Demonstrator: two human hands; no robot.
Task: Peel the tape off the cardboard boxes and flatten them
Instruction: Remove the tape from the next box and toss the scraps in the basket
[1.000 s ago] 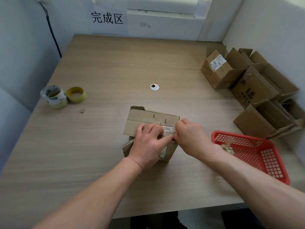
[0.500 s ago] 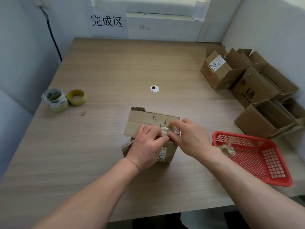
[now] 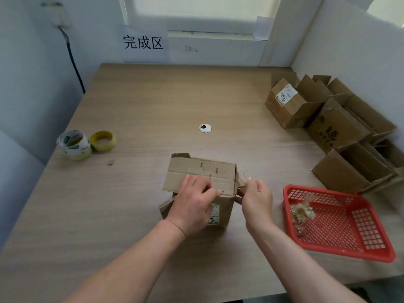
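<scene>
Cardboard box (image 3: 203,176), brown and upright, stands on the bench (image 3: 153,101) directly under the left grip (image 3: 192,204). Its top flaps are shut, one flap is torn at the far left corner, and a white label (image 3: 214,215) shows on the near face just right of that grip. The left grip rests on the top flap, fingers loosely bent and pressing down, wrapped round nothing. The right grip (image 3: 255,197), just beside the box's upper right corner, is closed in a pinch on a clear tape strip (image 3: 246,179) coming off that corner. The strip is thin, glossy and hard to trace. The left grip hides much of the near face. Beyond and right of the right grip, opened boxes (image 3: 328,127) lean by the wall. Just right of it sits a red basket (image 3: 349,252) holding a tape wad (image 3: 302,212). Well left of the left grip are two tape rolls (image 3: 74,145) and a cardboard scrap (image 3: 111,162); beyond both grips, a white grommet (image 3: 205,127)
</scene>
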